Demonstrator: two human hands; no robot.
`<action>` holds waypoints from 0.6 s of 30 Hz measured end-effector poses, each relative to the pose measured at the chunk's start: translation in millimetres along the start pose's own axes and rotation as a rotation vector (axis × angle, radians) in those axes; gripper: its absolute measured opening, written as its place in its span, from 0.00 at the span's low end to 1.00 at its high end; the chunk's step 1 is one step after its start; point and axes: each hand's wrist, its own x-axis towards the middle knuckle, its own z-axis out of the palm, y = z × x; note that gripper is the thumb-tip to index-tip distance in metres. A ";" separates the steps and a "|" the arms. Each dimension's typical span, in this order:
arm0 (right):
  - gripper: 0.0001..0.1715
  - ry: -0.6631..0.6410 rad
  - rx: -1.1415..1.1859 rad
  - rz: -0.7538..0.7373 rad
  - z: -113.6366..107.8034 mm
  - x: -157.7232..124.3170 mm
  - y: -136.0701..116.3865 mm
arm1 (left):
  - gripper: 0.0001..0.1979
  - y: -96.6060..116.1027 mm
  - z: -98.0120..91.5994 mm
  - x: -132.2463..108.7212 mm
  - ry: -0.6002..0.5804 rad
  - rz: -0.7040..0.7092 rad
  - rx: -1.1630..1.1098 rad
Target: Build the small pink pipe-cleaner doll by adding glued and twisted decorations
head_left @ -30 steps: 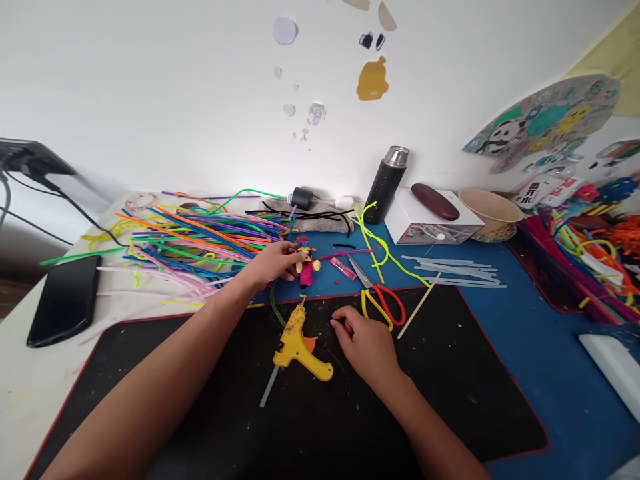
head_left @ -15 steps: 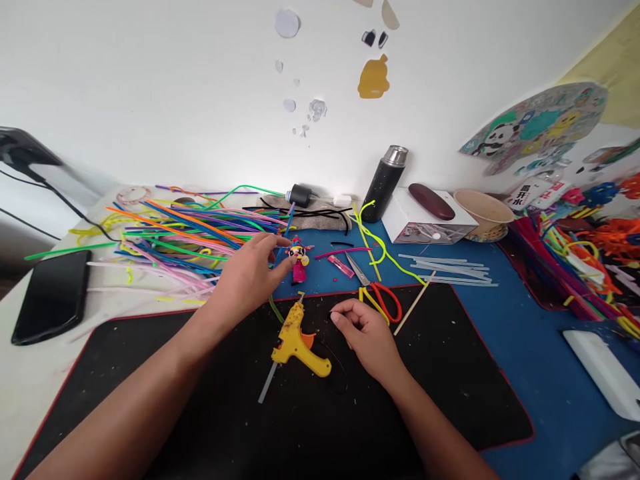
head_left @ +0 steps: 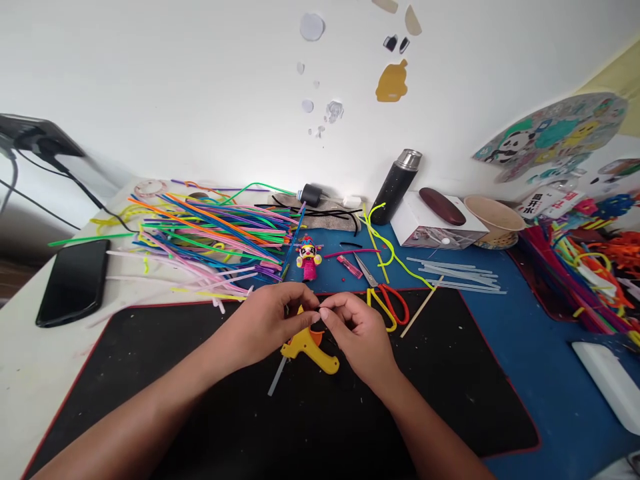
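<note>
My left hand (head_left: 270, 323) and my right hand (head_left: 356, 333) meet fingertip to fingertip over the black mat (head_left: 450, 373), just above the yellow glue gun (head_left: 310, 347). Both pinch something small and dark that I cannot make out. A small doll (head_left: 309, 257) in pink and yellow stands on the blue mat just beyond the hands, untouched. Red and yellow scissors (head_left: 385, 300) lie to the right of my right hand.
A big pile of coloured pipe cleaners (head_left: 210, 233) spreads at the back left. A phone (head_left: 75, 280) lies far left. A black flask (head_left: 397, 187), a white box (head_left: 435, 227), a bowl (head_left: 493, 217), clear glue sticks (head_left: 455, 273) and more pipe cleaners (head_left: 575, 273) are at the right.
My left hand let go of the doll and drew back from the pile to meet my right hand over the glue gun. The doll stays standing on the blue mat.
</note>
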 end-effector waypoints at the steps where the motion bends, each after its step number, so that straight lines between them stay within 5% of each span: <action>1: 0.11 0.004 0.002 -0.005 0.8 0.1 -0.6 | 0.08 -1.6 0.3 -1.2 0.006 -0.003 -0.016; 10: 0.11 0.015 0.066 0.012 9.6 -0.9 3.1 | 0.13 -7.4 5.4 -2.9 0.041 -0.037 -0.327; 18: 0.11 0.025 -0.037 -0.057 10.9 0.7 0.9 | 0.20 -11.6 -1.3 -1.4 -0.008 -0.122 -0.222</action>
